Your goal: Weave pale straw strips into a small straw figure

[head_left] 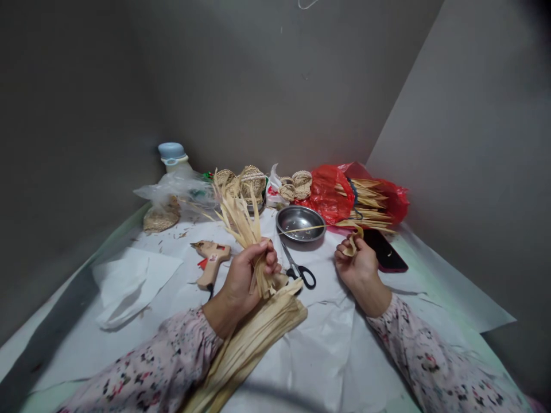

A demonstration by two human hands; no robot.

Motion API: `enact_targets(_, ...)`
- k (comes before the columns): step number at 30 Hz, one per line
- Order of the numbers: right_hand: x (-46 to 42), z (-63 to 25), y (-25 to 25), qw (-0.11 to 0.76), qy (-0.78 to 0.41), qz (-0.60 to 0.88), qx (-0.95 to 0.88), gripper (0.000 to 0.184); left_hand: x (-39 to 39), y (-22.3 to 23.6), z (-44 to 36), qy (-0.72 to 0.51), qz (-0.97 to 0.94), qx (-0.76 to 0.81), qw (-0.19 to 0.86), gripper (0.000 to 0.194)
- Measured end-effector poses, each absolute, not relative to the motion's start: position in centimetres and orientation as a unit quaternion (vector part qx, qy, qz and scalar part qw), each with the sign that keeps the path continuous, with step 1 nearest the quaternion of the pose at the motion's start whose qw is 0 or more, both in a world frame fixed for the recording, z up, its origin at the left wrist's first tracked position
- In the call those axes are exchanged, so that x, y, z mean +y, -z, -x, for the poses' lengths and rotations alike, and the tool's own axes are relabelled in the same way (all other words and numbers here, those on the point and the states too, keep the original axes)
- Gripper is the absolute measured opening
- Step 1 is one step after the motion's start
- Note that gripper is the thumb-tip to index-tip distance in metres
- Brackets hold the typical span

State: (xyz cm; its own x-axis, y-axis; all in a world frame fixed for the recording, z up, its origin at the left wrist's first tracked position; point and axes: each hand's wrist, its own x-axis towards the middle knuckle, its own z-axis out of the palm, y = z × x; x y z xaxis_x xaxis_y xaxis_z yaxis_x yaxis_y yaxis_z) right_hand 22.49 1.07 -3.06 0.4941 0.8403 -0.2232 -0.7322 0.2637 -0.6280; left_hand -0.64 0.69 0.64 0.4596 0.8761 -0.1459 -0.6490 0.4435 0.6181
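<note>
My left hand is closed round a bundle of dried husk strips, whose loose ends fan upward above the fist. Pinched in my right hand is a curled husk strip. A thin strand stretches between the two hands, passing over the metal bowl. Beneath my left wrist lies a larger sheaf of flat dried husks. Black-handled scissors rest on the white sheet between my hands, partly hidden by the husks.
A glue gun lies left of my left hand, near crumpled white paper. Behind are a blue-lidded bottle, a clear plastic bag, braided coils and a red bag of husks. A phone lies beyond my right hand.
</note>
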Motion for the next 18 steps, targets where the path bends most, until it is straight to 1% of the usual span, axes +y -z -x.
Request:
enact_targets(3, 1.0, -22.8, 3.2, 0.797, -0.490, 0.342, -0.088, 0.012, 0.8, -0.6, 0.7, -0.469, -0.244, 0.229, 0.817, 0.005)
enact_targets(8, 1.3, -23.6, 3.4, 0.793, -0.456, 0.372, -0.153, 0.026, 1.0, -0.5, 0.8, -0.479, -0.244, 0.231, 0.811, 0.005)
enact_targets(12, 1.2, -22.3, 3.3, 0.776, -0.444, 0.402, -0.199, 0.026, 1.0, -0.3, 0.6, -0.465, -0.249, 0.262, 0.808, 0.010)
enact_targets(14, 0.7, -20.8, 3.3, 0.753, -0.455, 0.418, -0.229, 0.025, 0.8, -0.2, 0.4, -0.451, -0.264, 0.272, 0.808, 0.015)
enact_targets(18, -0.9, -18.1, 3.3, 0.650, -0.533, 0.435, -0.323, 0.031, 0.3, 0.3, 0.1, -0.430, -0.322, 0.274, 0.797, 0.026)
